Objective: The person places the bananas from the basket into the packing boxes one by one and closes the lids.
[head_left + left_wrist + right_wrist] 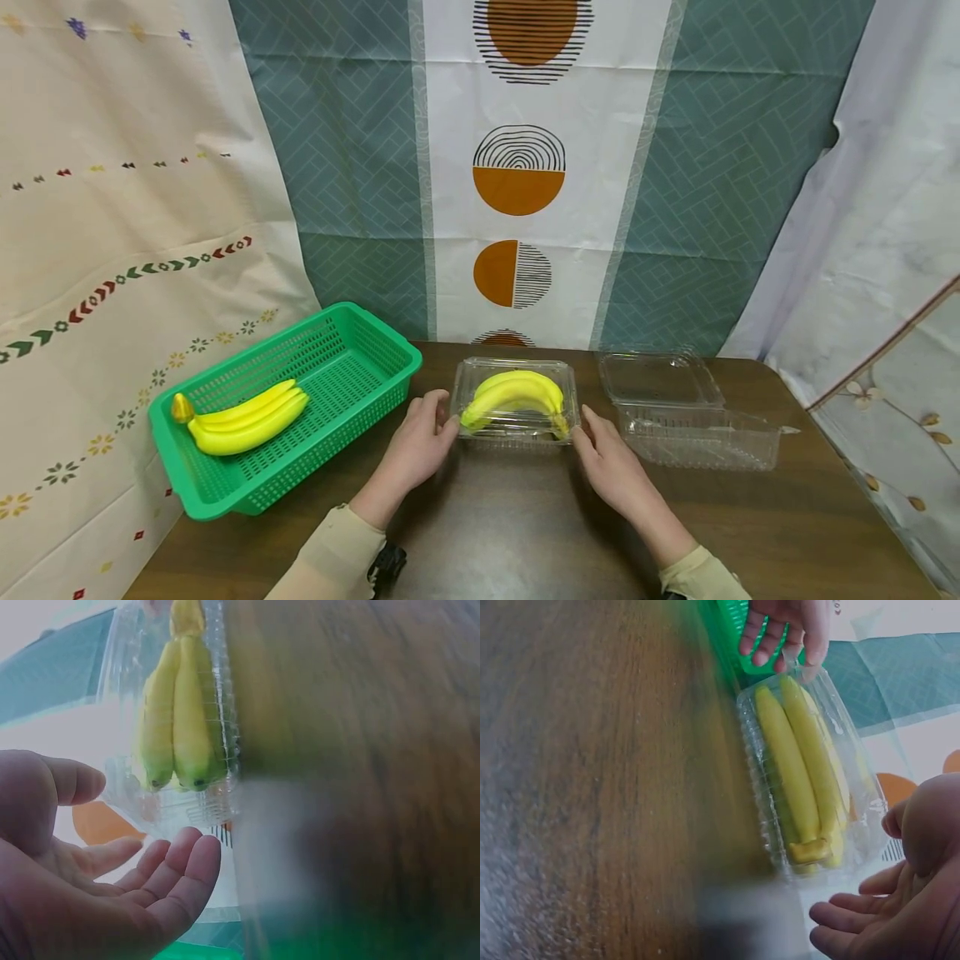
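Note:
A clear plastic clamshell box (pixel 517 437) with a bunch of yellow bananas (pixel 519 387) inside sits on the table, its lid down over the fruit. My left hand (pixel 420 440) is at the box's left end, fingertips right at its edge, fingers relaxed. On the opposite end, my right hand (pixel 613 460) has its fingers loosely extended along the corner. Both wrist views show the palms facing the box, with the left hand (pixel 112 877) and right hand (pixel 900 892) not curled round it. The bananas (pixel 799 769) show through the clear wall.
To the left stands a green perforated basket (pixel 378 402) holding another banana bunch (pixel 251 421). A second clear box (pixel 697 442) lies to the right with its lid (pixel 660 379) raised. Behind the brown table (pixel 517 517) hang patterned curtains (pixel 360 167).

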### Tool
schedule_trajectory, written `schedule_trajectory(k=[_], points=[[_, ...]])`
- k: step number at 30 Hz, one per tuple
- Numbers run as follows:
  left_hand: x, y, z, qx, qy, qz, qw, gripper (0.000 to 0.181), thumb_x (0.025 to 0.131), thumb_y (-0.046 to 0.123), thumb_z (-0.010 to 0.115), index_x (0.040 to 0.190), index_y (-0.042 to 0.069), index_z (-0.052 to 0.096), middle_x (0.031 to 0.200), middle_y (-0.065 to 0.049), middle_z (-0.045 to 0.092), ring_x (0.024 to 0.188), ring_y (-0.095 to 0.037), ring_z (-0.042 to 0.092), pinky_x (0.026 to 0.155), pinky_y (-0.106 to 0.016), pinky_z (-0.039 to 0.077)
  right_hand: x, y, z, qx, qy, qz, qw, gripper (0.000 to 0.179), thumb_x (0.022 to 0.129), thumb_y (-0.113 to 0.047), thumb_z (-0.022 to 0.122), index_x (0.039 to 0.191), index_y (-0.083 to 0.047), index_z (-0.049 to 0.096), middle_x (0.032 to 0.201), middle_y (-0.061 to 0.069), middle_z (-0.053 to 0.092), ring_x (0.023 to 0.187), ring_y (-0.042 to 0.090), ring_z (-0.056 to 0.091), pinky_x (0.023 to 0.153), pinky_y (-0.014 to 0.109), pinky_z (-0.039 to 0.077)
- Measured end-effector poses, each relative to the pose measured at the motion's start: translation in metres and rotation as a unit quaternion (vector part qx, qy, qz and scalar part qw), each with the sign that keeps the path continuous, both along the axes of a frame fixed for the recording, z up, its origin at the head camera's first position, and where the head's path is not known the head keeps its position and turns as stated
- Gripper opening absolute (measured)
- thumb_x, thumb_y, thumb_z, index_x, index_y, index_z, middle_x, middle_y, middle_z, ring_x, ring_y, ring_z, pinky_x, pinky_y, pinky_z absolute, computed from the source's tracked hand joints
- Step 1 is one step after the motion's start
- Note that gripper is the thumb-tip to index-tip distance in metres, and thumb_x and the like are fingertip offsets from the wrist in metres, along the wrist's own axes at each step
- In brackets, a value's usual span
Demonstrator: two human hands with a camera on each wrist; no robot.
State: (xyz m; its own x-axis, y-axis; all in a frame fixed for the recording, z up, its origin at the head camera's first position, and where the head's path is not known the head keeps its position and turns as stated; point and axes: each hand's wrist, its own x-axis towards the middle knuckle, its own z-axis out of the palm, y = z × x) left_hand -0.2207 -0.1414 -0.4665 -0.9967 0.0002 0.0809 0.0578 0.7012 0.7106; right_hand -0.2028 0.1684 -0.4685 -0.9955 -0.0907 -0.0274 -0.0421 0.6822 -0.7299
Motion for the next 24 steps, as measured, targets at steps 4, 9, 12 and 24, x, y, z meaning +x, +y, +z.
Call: schedule_trajectory(k=[4, 9, 12, 24], points=[[0.003, 0.001, 0.003, -0.007, 0.019, -0.004, 0.9998, 0.056, 0.110, 0.026, 0.070, 0.158, 0.004, 0.052, 0.134, -0.019, 0.057, 0.096, -0.025, 0.063, 0.082, -0.046, 0.058, 0.003, -0.001, 0.001, 0.004, 0.008, 0.014, 0.9999, 0.071, 0.120, -0.039, 0.047, 0.175, 0.000, 0.022, 0.176, 0.029, 0.027, 0.161, 0.049, 0.031, 0.125, 0.070, 0.029], [0.007, 0.004, 0.007, -0.020, 0.028, -0.011, 0.9993, 0.060, 0.110, 0.031, 0.070, 0.161, 0.005, 0.051, 0.154, -0.023, 0.051, 0.120, -0.037, 0.065, 0.104, -0.060, 0.056, 0.006, -0.003, 0.001, 0.024, 0.040, 0.027, 0.9985, 0.071, 0.120, -0.036, 0.050, 0.176, -0.002, 0.021, 0.178, 0.026, 0.024, 0.162, 0.047, 0.029, 0.124, 0.070, 0.031], [0.010, 0.006, 0.009, -0.032, 0.037, -0.019, 0.9986, 0.062, 0.111, 0.032, 0.069, 0.162, 0.004, 0.051, 0.159, -0.023, 0.049, 0.133, -0.040, 0.063, 0.110, -0.063, 0.052, 0.009, -0.005, 0.000, 0.039, 0.075, 0.038, 0.9956, 0.070, 0.119, -0.031, 0.053, 0.174, 0.000, 0.024, 0.178, 0.026, 0.026, 0.162, 0.047, 0.030, 0.123, 0.070, 0.033], [0.024, 0.013, 0.011, -0.096, 0.105, -0.073, 0.9871, 0.063, 0.108, 0.031, 0.075, 0.161, 0.004, 0.053, 0.166, -0.022, 0.047, 0.149, -0.042, 0.051, 0.111, -0.065, 0.051, 0.018, -0.012, 0.002, 0.101, 0.146, 0.063, 0.9821, 0.071, 0.116, -0.033, 0.060, 0.174, -0.004, 0.031, 0.180, 0.018, 0.027, 0.164, 0.043, 0.028, 0.119, 0.071, 0.038]])
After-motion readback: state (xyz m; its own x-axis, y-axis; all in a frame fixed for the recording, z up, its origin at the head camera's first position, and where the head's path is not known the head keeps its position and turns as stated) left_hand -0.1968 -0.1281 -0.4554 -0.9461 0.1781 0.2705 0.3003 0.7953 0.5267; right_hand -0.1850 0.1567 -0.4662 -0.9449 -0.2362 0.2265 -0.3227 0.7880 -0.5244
